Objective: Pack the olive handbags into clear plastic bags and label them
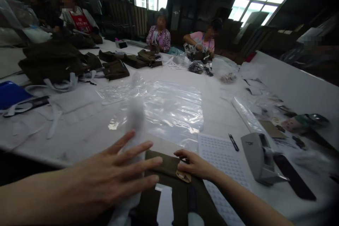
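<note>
Left hand is held, fingers spread wide, at blurred translucent plastic; right hand is placed, fingers curled, grip unclear, by tan tag on near olive fabric bag.

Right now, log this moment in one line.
Left hand: spread open, contact unclear; right hand: curled at tan tag on olive fabric; nearby: clear plastic, patterned sheet, tape dispenser

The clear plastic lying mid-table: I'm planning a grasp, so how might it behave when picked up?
The clear plastic is probably floppy, given its creases; likely light, since it looks thin; and perhaps slippery, judging by its glossy shine.
</note>
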Tool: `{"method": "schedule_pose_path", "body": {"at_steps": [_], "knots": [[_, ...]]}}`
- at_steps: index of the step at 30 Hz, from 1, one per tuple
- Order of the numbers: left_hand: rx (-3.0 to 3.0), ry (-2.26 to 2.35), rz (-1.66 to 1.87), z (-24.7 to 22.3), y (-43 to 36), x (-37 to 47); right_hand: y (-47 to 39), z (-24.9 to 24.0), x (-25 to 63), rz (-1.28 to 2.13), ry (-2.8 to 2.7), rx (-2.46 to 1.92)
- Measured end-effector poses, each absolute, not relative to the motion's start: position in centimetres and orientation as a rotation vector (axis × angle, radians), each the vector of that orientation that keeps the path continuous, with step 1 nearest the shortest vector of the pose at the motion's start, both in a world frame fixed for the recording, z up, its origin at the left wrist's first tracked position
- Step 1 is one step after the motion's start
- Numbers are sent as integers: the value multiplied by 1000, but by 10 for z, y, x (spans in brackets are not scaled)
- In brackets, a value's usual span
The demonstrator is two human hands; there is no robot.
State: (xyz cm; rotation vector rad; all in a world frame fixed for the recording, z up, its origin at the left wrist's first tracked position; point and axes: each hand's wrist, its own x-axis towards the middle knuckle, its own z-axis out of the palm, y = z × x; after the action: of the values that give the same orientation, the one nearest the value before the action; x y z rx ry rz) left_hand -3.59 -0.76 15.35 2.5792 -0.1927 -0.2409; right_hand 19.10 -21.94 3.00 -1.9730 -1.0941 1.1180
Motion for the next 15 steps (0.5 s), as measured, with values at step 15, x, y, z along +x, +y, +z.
{"method": "schedule_pose_path", "body": {"at_steps": [15], "knots": [[1666, 624, -373, 59, 9, -12, -252, 25, 163, 1246, 63, -1621]]}}
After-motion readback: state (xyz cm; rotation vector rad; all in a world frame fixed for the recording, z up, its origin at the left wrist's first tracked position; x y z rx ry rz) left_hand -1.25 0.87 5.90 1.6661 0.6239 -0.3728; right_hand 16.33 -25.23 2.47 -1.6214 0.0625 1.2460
